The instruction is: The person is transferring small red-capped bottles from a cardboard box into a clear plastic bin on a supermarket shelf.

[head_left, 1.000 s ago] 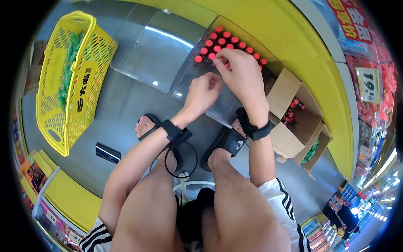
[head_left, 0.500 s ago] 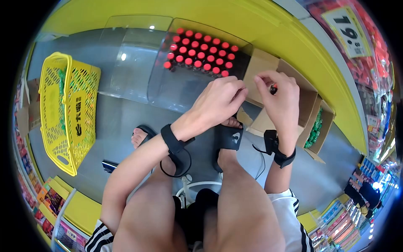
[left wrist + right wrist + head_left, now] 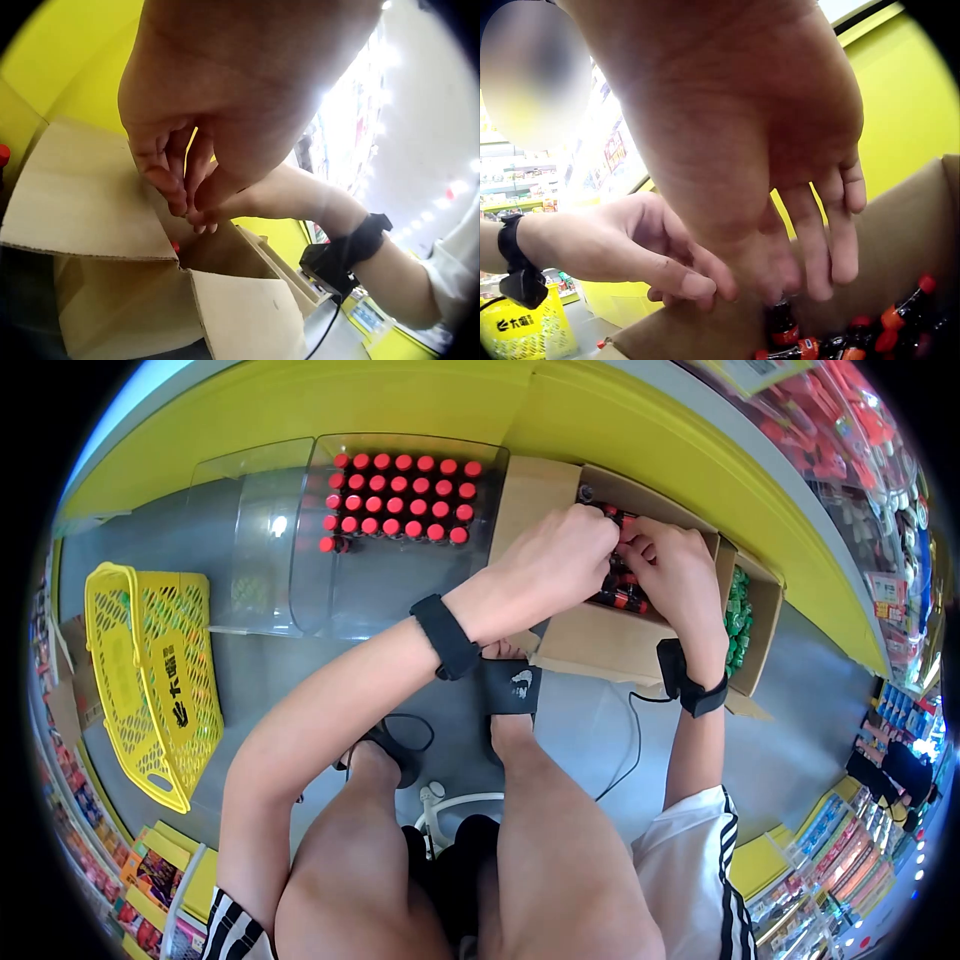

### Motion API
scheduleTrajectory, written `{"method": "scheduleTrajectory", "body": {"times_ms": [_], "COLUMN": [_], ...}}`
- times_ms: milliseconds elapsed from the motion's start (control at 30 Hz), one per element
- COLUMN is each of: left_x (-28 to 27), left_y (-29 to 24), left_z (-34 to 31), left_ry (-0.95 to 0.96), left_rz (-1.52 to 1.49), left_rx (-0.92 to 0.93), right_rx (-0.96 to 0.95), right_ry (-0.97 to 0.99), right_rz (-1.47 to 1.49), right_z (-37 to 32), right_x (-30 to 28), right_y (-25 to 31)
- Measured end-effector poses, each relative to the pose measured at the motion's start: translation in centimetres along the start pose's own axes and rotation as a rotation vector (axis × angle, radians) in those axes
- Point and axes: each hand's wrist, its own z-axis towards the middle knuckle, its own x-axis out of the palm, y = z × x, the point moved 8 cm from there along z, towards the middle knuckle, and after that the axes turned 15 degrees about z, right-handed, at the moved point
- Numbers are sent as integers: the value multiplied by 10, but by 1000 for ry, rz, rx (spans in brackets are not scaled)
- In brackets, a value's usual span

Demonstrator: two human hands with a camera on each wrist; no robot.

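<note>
My right hand (image 3: 680, 575) reaches down into an open cardboard box (image 3: 590, 645) of small dark bottles with red labels. In the right wrist view, its thumb and fingertips pinch the top of one small cola bottle (image 3: 782, 330), whose cap they hide. My left hand (image 3: 565, 555) hovers over the box beside the right hand, fingers loosely curled and nothing visible between them. More small bottles (image 3: 900, 307) lie loose in the box. Left of the box, a clear plastic bin (image 3: 400, 590) holds rows of upright red-capped bottles (image 3: 395, 505).
A second box compartment with green-topped items (image 3: 738, 620) adjoins the box's right side. Another clear bin (image 3: 240, 585) stands to the left, and a yellow basket (image 3: 175, 680) farther left. A yellow shelf base (image 3: 420, 405) runs behind. My sandalled foot (image 3: 510, 680) is close to the box.
Both hands have moved right, from over the clear bin to the cardboard box. The right hand has gone down among the loose bottles. The head view has turned toward the box.
</note>
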Motion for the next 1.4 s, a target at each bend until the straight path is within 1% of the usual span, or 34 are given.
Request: {"method": "scheduleTrajectory", "body": {"times_ms": [67,133,200,233,267,333,367,400,433,467,500,567,633,667,733,867,933,1000,1067,1133,1167,1233,1400], "left_x": [10,22,26,26,28,36,38,46,52,54,58,66,81,84,97,114,130,139,147,156,158,166,179], "left_y": [-3,-4,-9,-11,-12,-13,-14,-12,-10,-11,-12,-14,-16,-18,-19,-20,-16,-17,-19,-16,-15,-17,-4], "left_z": [8,15,16,17,19,27,31,35,38,42,45,53,60,64,66,67,69,73,76,75,74,73,77], "left_ry": [20,90,84,69,75,161,166,240,313,316,326,338,459,458,562,616,741,764,787,856,858,857,854], "left_rz": [24,62,118,171,173,190,191,224,257,259,273,288,288,286,358,384,408,383,354,352,351,387,367], "left_rx": [12,12,40,58,65,107,111,101,91,92,97,103,84,84,92,145,100,85,69,6,9,106,63], "right_rx": [-18,-38,6,38,44,81,127,131,174,215,216,266,284,304,305,335,330,329,388,368,347,355,365], "right_ry": [2,1,127,161,155,222,282,280,356,434,435,501,525,548,550,580,576,574,548,555,559,573,621], "right_rz": [-1,-4,13,27,31,-30,-29,-26,-15,-4,0,38,47,56,14,-52,-108,-163,-317,-327,-338,-344,-352], "right_z": [-1,2,3,2,1,5,8,11,11,11,13,11,14,13,16,17,17,16,14,8,6,6,7], "right_x": [5,11,23,22,22,28,32,31,36,40,41,47,51,53,46,47,42,44,50,50,50,53,60], "right_y": [-12,-23,-33,-33,-36,-44,-51,-55,-61,-67,-73,-88,-97,-103,-102,-123,-123,-127,-137,-135,-133,-135,-143]}}
